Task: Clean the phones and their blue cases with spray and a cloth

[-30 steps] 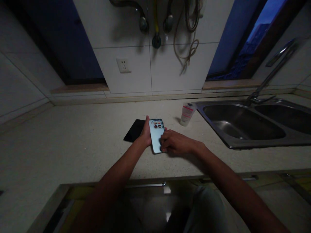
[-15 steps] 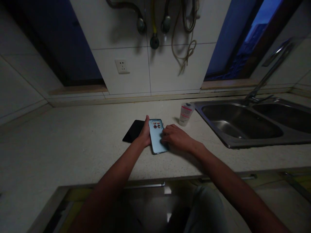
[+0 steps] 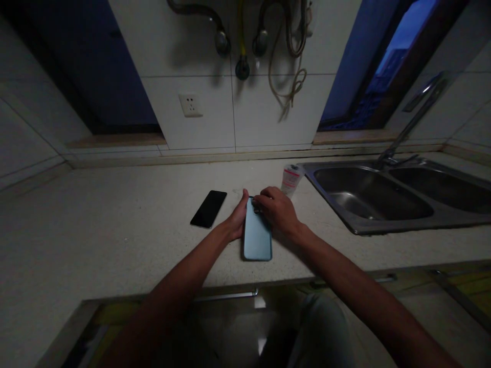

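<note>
A light blue phone case [image 3: 258,240] is held over the counter, its lower end pointing towards me. My left hand [image 3: 238,217] grips its left edge, thumb up along the side and fingers out of sight beneath. My right hand [image 3: 278,209] is closed over the upper right part, with bent fingertips at the camera cutouts, partly covering them. To the left, a black phone [image 3: 209,209] lies flat on the counter, untouched by either hand.
A clear plastic cup [image 3: 290,179] with red print stands behind my right hand. To the right a steel double sink [image 3: 355,225] with a tap [image 3: 406,122] is set into the pale counter [image 3: 126,220]. Pipes and a wall socket [image 3: 190,105] are above.
The phone case has come nearer to me and turned more upright in view. My right hand has shifted up to the camera cutouts. My left hand has moved right, uncovering the black phone.
</note>
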A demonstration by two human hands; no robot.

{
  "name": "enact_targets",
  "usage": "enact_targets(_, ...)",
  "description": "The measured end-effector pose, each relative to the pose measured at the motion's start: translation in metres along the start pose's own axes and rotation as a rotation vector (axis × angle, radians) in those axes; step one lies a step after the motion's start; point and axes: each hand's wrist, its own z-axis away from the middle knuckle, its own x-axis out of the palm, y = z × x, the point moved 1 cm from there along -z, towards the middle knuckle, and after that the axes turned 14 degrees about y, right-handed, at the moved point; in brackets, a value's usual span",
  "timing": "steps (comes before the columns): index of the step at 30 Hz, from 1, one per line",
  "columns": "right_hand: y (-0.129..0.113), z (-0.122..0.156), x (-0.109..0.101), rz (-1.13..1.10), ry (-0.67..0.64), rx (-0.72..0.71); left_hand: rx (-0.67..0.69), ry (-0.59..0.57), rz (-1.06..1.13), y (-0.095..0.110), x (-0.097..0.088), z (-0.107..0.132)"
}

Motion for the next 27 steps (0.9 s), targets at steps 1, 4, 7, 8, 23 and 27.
enact_targets(1, -0.001, 0.001, 0.002, -0.039, 0.024, 0.007, 0.003, 0.002, -0.008, 0.0, 0.0, 0.0)
enact_targets(4, -0.005, 0.004, 0.007, -0.17, 0.066, 0.014, 0.001, 0.026, -0.022, 0.0, 0.0, 0.001)
enact_targets(7, -0.006, 0.005, 0.008, -0.268, 0.055, -0.03, 0.003, 0.081, -0.014, 0.0, 0.0, 0.002)
enact_targets(8, -0.007, 0.005, 0.007, -0.297, 0.038, -0.059, 0.006, 0.099, -0.008, 0.001, 0.0, 0.002)
enact_targets(23, -0.019, 0.009, -0.011, -0.648, -0.351, -0.431, 0.198, 0.261, 0.145, 0.023, -0.004, 0.003)
enact_targets(27, -0.015, 0.008, -0.013, -0.65, -0.374, -0.431, 0.202, 0.272, 0.114, 0.025, -0.007, 0.002)
